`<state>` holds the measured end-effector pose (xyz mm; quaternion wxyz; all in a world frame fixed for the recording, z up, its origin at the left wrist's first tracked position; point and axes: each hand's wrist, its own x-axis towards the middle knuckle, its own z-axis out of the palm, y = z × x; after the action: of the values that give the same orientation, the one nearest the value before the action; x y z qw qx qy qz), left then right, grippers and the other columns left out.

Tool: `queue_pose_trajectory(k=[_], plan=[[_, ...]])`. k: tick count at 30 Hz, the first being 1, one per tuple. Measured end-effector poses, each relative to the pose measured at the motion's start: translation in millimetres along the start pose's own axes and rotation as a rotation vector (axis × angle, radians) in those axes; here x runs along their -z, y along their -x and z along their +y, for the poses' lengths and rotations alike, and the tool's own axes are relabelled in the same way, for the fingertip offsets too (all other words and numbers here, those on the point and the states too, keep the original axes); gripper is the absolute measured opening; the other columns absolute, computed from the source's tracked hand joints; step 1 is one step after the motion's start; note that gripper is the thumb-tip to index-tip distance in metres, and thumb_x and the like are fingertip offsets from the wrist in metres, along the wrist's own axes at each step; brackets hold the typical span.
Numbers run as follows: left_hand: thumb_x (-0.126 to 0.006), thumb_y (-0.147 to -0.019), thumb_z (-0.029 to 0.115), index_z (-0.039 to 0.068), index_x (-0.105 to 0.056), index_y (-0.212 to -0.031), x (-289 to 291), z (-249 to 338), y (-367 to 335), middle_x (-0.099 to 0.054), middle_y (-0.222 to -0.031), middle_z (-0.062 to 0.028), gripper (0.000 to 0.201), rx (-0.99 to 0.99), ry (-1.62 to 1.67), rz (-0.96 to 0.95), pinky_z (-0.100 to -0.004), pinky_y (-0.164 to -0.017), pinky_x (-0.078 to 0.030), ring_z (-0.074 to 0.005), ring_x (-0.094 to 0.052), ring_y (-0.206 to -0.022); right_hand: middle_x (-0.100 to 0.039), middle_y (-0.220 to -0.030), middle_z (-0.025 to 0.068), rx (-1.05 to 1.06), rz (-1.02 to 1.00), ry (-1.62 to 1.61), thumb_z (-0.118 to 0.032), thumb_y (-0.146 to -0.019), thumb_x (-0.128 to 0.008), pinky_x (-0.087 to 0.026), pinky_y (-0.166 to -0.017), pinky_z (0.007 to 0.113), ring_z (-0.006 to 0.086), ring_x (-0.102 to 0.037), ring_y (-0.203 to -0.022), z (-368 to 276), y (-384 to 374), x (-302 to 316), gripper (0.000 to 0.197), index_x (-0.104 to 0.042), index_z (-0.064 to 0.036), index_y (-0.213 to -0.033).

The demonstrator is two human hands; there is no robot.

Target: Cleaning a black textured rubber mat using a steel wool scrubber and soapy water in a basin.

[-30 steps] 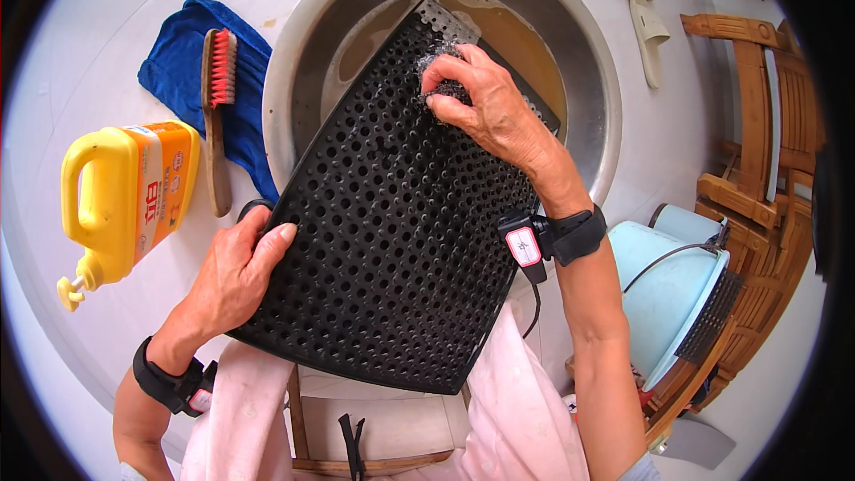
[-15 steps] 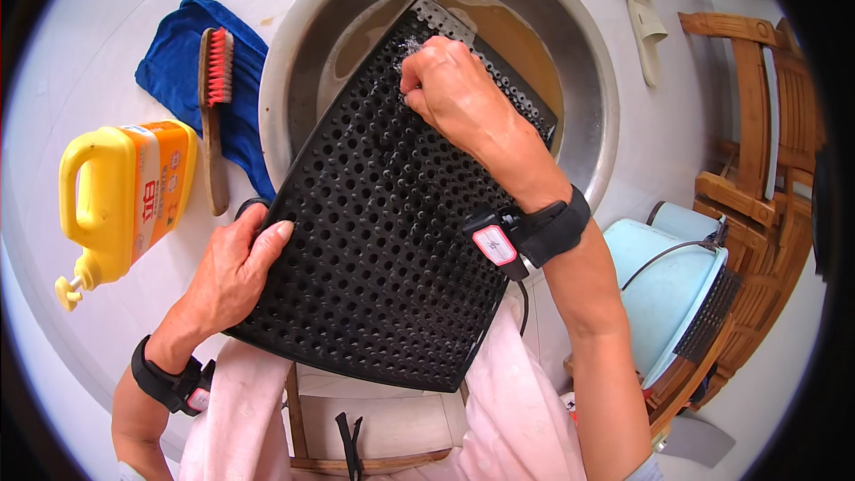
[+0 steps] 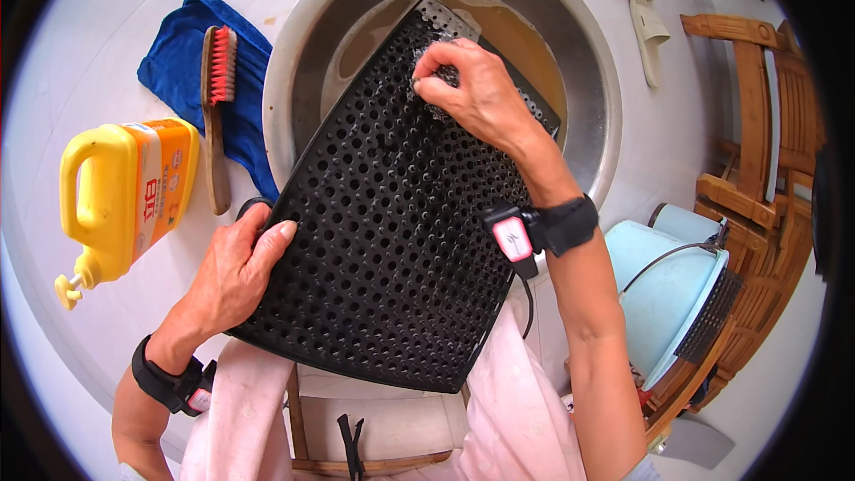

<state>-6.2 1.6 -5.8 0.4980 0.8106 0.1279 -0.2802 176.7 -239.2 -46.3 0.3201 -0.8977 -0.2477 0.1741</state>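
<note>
A black perforated panel [image 3: 374, 240], dotted with rows of round holes, leans over my knees, its far end dipping into a wide metal basin [image 3: 592, 62]. My left hand [image 3: 233, 267] grips its left edge, thumb on top, beside a small black loop. Near the far end, my right hand [image 3: 476, 89] has its fingers curled round a steel wool scrubber [image 3: 443, 76] pressed on the panel. Wet, shiny patches show on the holes there. Brownish, sudsy water [image 3: 512, 31] stands in the basin.
On the left are a yellow pump jug [image 3: 125, 196] and a wooden brush [image 3: 216, 125] with red bristles on a blue cloth [image 3: 169, 53]. Slippers [image 3: 648, 27], a light-blue bucket [image 3: 659, 285] and a wooden chair [image 3: 748, 125] stand to the right.
My right hand has shifted a little right and turned, so the scrubber in it shows more. My left hand still grips the panel in the same place.
</note>
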Motion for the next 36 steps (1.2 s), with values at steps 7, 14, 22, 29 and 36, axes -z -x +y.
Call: queue_pose_trajectory(k=[7,14,22,29,36], plan=[[-0.049,-0.097,0.03,-0.003,-0.041,-0.08,-1.1,-2.1,0.1,-0.033,-0.063,-0.0151,0.038,0.007,0.001,0.009,-0.0357,-0.057,-0.035,-0.0203,-0.029,-0.06,-0.055,-0.095,0.0167,0.326,0.042,-0.027,-0.005,-0.075,-0.066,-0.048,-0.085,0.044,0.034,-0.058,-0.094,-1.0,12.2,-5.4,0.009,-0.064,-0.0052,-0.084],[-0.05,-0.097,0.031,-0.003,-0.041,-0.08,-0.9,-3.7,0.4,-0.031,-0.064,-0.0149,0.039,0.002,-0.028,0.03,-0.0355,-0.057,-0.034,-0.0206,-0.029,-0.061,-0.054,-0.086,0.0179,0.165,0.004,0.195,-0.002,-0.07,-0.062,-0.048,-0.074,0.042,0.0358,-0.057,-0.082,-19.5,7.1,-22.8,0.008,-0.058,0.001,-0.077],[-0.05,-0.097,0.031,-0.003,-0.041,-0.08,-0.2,-2.7,1.2,-0.032,-0.063,-0.0153,0.04,-0.002,0.011,0.013,-0.0359,-0.056,-0.034,-0.0201,-0.029,-0.061,-0.05,-0.079,0.0141,0.113,0.059,0.059,-0.01,-0.072,-0.058,-0.044,-0.07,0.038,0.0299,-0.048,-0.077,-2.8,-2.7,-31.2,0.008,-0.056,-0.0024,-0.074],[-0.05,-0.096,0.031,-0.003,-0.042,-0.08,0.8,0.0,0.5,-0.033,-0.063,-0.0149,0.039,0.018,-0.022,-0.011,-0.0358,-0.056,-0.035,-0.0194,-0.03,-0.061,-0.053,-0.09,0.0079,0.061,-0.019,-0.143,-0.018,-0.078,-0.065,-0.044,-0.079,0.032,0.0211,-0.053,-0.086,1.6,10.8,-9.8,0.013,-0.062,-0.0076,-0.084],[-0.049,-0.097,0.032,-0.003,-0.042,-0.08,-1.2,-3.2,0.5,-0.034,-0.063,-0.0147,0.039,0.013,0.013,0.01,-0.0355,-0.057,-0.035,-0.019,-0.031,-0.061,-0.055,-0.109,0.0183,0.28,0.07,-0.008,-0.012,-0.078,-0.069,-0.046,-0.088,0.039,0.034,-0.057,-0.101,0.3,22.5,-11.2,0.012,-0.061,-0.005,-0.084]])
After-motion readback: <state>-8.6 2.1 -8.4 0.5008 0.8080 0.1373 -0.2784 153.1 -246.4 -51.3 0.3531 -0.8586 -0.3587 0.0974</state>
